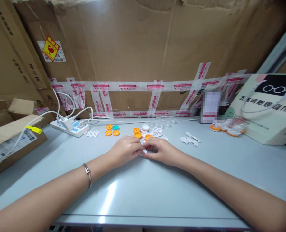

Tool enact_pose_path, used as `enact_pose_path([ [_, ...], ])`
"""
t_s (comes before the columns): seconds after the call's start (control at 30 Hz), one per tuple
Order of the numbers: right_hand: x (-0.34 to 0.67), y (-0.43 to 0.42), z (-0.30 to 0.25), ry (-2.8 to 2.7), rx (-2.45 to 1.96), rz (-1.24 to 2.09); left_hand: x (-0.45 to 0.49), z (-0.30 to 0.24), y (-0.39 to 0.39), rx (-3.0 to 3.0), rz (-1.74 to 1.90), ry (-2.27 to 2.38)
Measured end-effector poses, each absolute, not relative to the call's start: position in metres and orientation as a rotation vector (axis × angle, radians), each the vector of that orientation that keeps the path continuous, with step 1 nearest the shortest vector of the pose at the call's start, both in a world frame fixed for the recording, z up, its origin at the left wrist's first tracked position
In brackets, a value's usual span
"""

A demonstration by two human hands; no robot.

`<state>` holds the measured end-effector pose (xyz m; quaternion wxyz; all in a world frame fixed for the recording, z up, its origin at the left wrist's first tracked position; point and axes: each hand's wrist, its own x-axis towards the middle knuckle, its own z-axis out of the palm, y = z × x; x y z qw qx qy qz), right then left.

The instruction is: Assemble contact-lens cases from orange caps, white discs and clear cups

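Observation:
My left hand (127, 149) and my right hand (162, 150) meet over the middle of the table, fingers closed on a small white piece (143, 152) between them. The fingers hide most of that piece, so its kind is unclear. Just behind the hands lie orange round caps (138, 135), white round caps (145, 128) and a pile of thin white cut-out parts (157, 132). Left of them sit several orange rings (108, 133) and one teal ring (115, 128). A row of clear cups (165, 121) stands behind.
A white power strip (71, 127) with cables sits at back left, beside small white discs (92, 133) and an open cardboard box (14, 138). At right are loose white parts (190, 139), clear-topped orange pieces (232, 128), a phone (211, 106) and a paper bag (265, 112). A large carton (133, 45) forms the back.

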<state>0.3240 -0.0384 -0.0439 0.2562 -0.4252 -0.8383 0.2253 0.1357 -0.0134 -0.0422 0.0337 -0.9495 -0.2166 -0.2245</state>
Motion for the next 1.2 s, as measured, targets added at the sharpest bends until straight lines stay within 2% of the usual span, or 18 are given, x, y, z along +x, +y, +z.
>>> enact_pose_path([
  [0.37,0.324,-0.039,-0.045,-2.238,-1.139,0.663,0.129,-0.027,-0.015,-3.177,-0.730,-0.958],
  [0.5,0.324,-0.040,-0.045,-2.217,-1.142,0.710,0.123,-0.014,-0.017,-3.170,-0.600,-1.033],
  [0.93,0.323,-0.036,-0.056,-1.976,-1.148,0.891,0.121,-0.030,-0.009,-3.217,-0.543,-0.761],
  [1.2,0.325,-0.038,-0.056,-2.049,-1.120,0.756,0.119,-0.039,-0.004,-3.205,-0.702,-0.685],
])
